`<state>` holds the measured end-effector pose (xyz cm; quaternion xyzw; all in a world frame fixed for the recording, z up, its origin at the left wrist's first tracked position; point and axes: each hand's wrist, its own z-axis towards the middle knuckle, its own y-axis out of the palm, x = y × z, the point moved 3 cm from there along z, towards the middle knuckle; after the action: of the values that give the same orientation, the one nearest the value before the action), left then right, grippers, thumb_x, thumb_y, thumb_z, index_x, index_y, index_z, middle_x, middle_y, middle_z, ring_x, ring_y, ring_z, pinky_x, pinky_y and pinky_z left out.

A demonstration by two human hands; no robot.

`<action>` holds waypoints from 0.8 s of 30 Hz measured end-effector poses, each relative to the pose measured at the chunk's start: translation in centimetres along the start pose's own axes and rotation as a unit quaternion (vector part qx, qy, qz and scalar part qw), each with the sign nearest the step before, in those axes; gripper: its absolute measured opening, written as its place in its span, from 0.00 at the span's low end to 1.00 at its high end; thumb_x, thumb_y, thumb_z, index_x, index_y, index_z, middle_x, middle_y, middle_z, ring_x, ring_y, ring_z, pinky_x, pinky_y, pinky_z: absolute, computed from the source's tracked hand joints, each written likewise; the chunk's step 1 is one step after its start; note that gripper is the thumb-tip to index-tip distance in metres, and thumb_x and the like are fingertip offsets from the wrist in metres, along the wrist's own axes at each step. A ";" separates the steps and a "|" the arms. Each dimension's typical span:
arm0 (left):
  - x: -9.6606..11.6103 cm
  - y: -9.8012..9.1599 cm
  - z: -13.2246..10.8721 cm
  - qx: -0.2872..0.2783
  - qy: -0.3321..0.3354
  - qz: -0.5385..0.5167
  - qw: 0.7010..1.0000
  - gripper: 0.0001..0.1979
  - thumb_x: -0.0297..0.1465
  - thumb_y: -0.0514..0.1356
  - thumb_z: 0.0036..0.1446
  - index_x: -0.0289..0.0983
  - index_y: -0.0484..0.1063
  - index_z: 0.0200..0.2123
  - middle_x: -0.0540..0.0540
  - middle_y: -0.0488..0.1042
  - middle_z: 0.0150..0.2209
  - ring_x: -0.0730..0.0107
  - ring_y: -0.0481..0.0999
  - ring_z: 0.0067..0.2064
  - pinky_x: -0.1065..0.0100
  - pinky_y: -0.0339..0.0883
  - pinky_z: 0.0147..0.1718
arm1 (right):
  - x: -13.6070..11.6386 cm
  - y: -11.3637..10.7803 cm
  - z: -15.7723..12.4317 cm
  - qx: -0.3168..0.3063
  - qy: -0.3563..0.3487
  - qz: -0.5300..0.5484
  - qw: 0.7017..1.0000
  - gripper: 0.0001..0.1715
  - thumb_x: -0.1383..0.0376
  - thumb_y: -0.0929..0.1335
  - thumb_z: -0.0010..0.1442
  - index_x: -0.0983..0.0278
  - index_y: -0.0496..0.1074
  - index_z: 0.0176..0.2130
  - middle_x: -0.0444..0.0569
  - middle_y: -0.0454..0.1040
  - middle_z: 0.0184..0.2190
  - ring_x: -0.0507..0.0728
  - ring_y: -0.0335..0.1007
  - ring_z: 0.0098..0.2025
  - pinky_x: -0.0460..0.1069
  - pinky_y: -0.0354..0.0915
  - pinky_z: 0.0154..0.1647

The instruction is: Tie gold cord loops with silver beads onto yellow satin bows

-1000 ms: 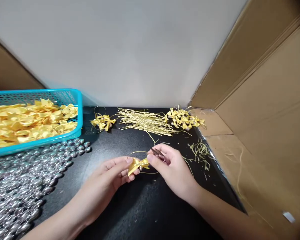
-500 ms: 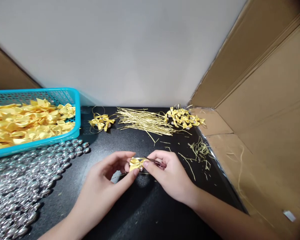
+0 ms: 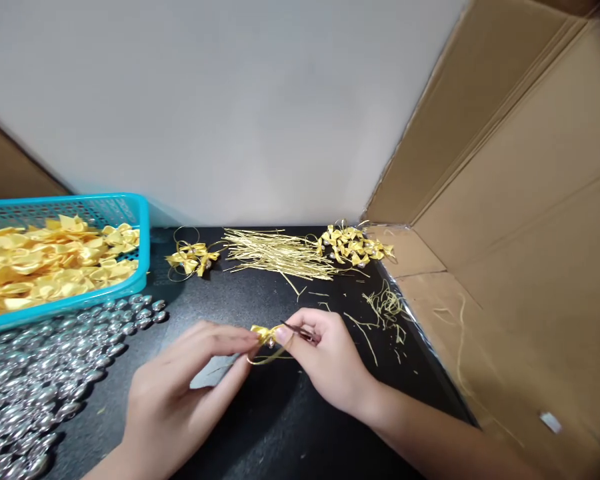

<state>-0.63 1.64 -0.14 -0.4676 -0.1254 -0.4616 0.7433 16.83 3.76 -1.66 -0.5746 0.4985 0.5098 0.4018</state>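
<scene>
A small yellow satin bow (image 3: 261, 333) with a silver bead (image 3: 271, 343) beneath its middle is held between my two hands, above the black table. My left hand (image 3: 195, 373) has its fingertips and thumb closed at the bow's left end. A thin gold cord (image 3: 270, 360) curves below the bow between the hands. The thumb and forefinger of my right hand (image 3: 325, 360) pinch the bow's right end. Tucked in that same hand is a dark reddish pointed metal tool (image 3: 303, 331), its tip toward the bow; its exact kind is partly hidden by the fingers.
A blue basket (image 3: 143, 253) of yellow bows stands at left, with many silver beads (image 3: 55, 380) before it. Along the back lie finished-looking bows (image 3: 193, 259), gold cord lengths (image 3: 280, 253) and another bow pile (image 3: 355, 245). Cord scraps (image 3: 385, 307) lie right, beside cardboard (image 3: 430, 300).
My left fingers have come closer together and shifted left on the bow, and the gold cord loop below shows more. The whole view has shifted slightly. My right hand keeps its hold.
</scene>
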 end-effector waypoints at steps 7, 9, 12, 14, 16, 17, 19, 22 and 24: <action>-0.6 1.1 0.5 -0.027 -0.159 -0.056 0.985 0.06 0.34 0.61 0.57 0.40 0.73 0.29 0.52 0.77 0.29 0.69 0.73 0.28 0.72 0.67 0.28 | -0.2 -0.2 0.1 0.014 0.011 0.010 1.000 0.16 0.62 0.69 0.52 0.63 0.62 0.19 0.37 0.56 0.17 0.47 0.49 0.21 0.44 0.49 0.21; -0.4 1.1 0.8 -0.042 -0.160 -0.028 0.986 0.05 0.34 0.61 0.57 0.40 0.73 0.30 0.51 0.75 0.28 0.69 0.70 0.28 0.71 0.65 0.27 | -0.2 -0.1 0.1 0.016 0.016 0.008 1.000 0.14 0.61 0.70 0.50 0.63 0.64 0.20 0.38 0.59 0.17 0.48 0.51 0.21 0.44 0.50 0.21; 0.1 1.0 1.2 -0.054 -0.154 0.001 0.987 0.06 0.36 0.62 0.56 0.40 0.73 0.30 0.51 0.73 0.28 0.68 0.68 0.27 0.70 0.63 0.27 | -0.4 0.1 -0.1 0.012 0.025 0.014 1.000 0.13 0.60 0.71 0.49 0.64 0.66 0.21 0.39 0.62 0.18 0.48 0.54 0.22 0.45 0.52 0.22; 0.3 1.0 1.5 -0.062 -0.152 0.003 0.986 0.07 0.36 0.61 0.56 0.40 0.73 0.28 0.51 0.73 0.27 0.67 0.68 0.27 0.70 0.62 0.27 | -0.5 0.1 -0.2 0.007 0.028 0.013 1.000 0.14 0.59 0.72 0.48 0.64 0.67 0.21 0.39 0.62 0.18 0.48 0.54 0.22 0.45 0.52 0.22; 0.3 1.0 1.7 -0.087 -0.159 -0.007 0.983 0.09 0.36 0.59 0.57 0.40 0.73 0.27 0.50 0.73 0.26 0.66 0.70 0.29 0.69 0.62 0.28 | -0.5 0.2 -0.2 0.001 0.030 0.007 1.000 0.14 0.59 0.72 0.49 0.64 0.67 0.21 0.39 0.61 0.17 0.48 0.53 0.22 0.45 0.51 0.21; 0.2 1.1 1.7 -0.106 -0.168 -0.017 0.980 0.10 0.36 0.58 0.58 0.40 0.73 0.27 0.50 0.73 0.26 0.66 0.70 0.29 0.69 0.62 0.29 | -0.5 0.1 -0.2 -0.002 0.030 0.004 1.000 0.14 0.59 0.72 0.49 0.63 0.66 0.21 0.38 0.61 0.17 0.48 0.53 0.22 0.45 0.50 0.21; -0.1 1.1 1.7 -0.148 -0.205 -0.047 0.966 0.13 0.39 0.57 0.60 0.40 0.73 0.27 0.50 0.72 0.25 0.65 0.70 0.30 0.69 0.61 0.28 | -0.5 0.0 -0.2 -0.007 0.037 0.002 0.999 0.15 0.61 0.72 0.48 0.63 0.65 0.20 0.38 0.60 0.17 0.48 0.51 0.21 0.45 0.49 0.22; -0.5 1.1 1.6 -0.189 -0.278 -0.127 0.933 0.17 0.44 0.55 0.61 0.40 0.73 0.28 0.50 0.72 0.26 0.64 0.70 0.31 0.69 0.61 0.28 | -0.5 0.0 -0.1 -0.020 0.049 0.030 0.998 0.15 0.62 0.72 0.48 0.63 0.63 0.19 0.37 0.59 0.17 0.47 0.50 0.21 0.45 0.50 0.23; -0.7 1.1 1.6 -0.201 -0.312 -0.175 0.912 0.18 0.46 0.56 0.60 0.39 0.74 0.29 0.49 0.73 0.28 0.63 0.71 0.32 0.69 0.62 0.30 | -0.7 -0.1 0.0 -0.029 0.055 0.066 0.996 0.15 0.62 0.72 0.47 0.63 0.63 0.19 0.37 0.59 0.17 0.47 0.50 0.21 0.45 0.51 0.24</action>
<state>0.28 3.51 -0.35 -0.6978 -0.3350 -0.4307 0.4641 16.91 3.88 -1.00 -0.5793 0.5411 0.5173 0.3224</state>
